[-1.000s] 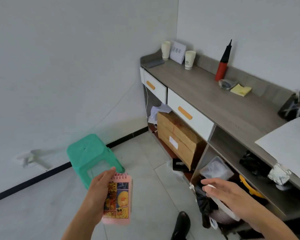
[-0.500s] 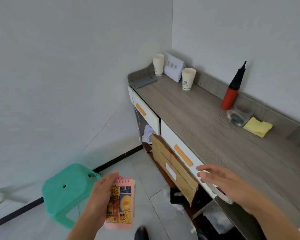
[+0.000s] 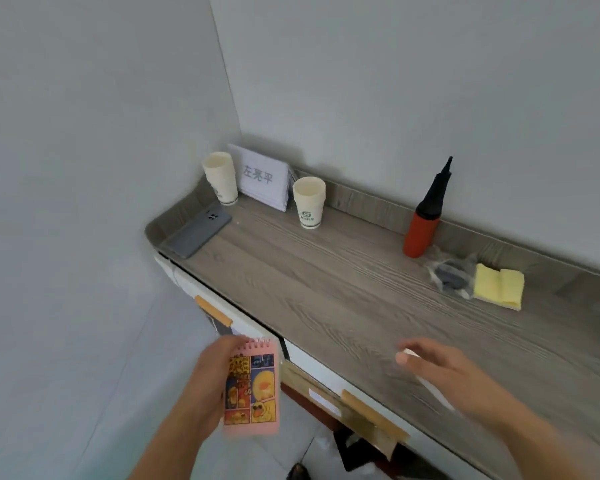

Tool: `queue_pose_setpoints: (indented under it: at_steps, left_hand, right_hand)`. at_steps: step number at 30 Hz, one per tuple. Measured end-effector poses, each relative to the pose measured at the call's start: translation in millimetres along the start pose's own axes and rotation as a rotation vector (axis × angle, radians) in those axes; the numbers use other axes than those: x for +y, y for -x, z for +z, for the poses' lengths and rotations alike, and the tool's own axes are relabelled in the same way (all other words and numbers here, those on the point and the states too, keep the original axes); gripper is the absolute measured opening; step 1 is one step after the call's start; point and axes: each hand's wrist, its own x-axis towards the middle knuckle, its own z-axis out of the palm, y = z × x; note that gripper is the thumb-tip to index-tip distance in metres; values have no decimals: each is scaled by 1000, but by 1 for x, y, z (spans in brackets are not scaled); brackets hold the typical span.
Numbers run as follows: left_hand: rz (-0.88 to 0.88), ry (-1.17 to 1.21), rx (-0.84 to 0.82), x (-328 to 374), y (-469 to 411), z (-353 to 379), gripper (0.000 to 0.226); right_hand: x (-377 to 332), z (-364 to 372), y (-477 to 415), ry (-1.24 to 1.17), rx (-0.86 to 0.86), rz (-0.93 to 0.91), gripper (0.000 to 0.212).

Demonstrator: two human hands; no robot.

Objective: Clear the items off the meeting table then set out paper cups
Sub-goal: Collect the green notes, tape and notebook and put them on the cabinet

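My left hand (image 3: 208,382) grips a pink spiral notebook (image 3: 252,389) with cartoon duck pictures, held upright in front of the sideboard's edge. My right hand (image 3: 444,368) hovers over the grey wood sideboard top (image 3: 326,289) and holds a thin white pen-like stick (image 3: 437,393) under its fingers. A stack of paper cups (image 3: 220,180) stands in the far corner. Another paper cup stack (image 3: 309,202) stands to its right.
A white name card (image 3: 264,180) leans between the cups. A grey phone (image 3: 198,235) lies at the left end. A red and black pump (image 3: 423,223), a plastic bag (image 3: 451,275) and yellow sticky notes (image 3: 499,285) sit by the back wall. Below is a drawer with an orange handle (image 3: 212,310).
The view has closed in on the sideboard and risen; the green stool is out of sight. Both hands moved forward, the right one now over the top, still holding their items.
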Motion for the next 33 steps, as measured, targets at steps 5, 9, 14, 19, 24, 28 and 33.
queue_pose_setpoints:
  at_steps: [5,9,14,19,24,28,33]
  left_hand:
    - [9,-126,-209,36,-53,42,16]
    - [-46,-203,-311,43,-75,76,17]
    - [-88,-244,-339,48,-86,102,20]
    - [-80,-265,-321,52,-104,116,18]
    - [-75,-307,-401,60,-128,130,22]
    - [-25,-386,-481,81,-158,148,21]
    - [13,-444,-547,105,-190,163,22]
  right_hand:
    - [4,-3,-23,8,156,4,46]
    - [20,-24,-48,136,291,32,37]
    - [25,-36,-88,579,490,-23,57]
    - [30,-35,-121,904,580,-82,57]
    - [47,-29,-112,947,612,-120,53]
    - [49,-22,-105,943,666,-68,54]
    - [40,-8,-101,832,744,19,60]
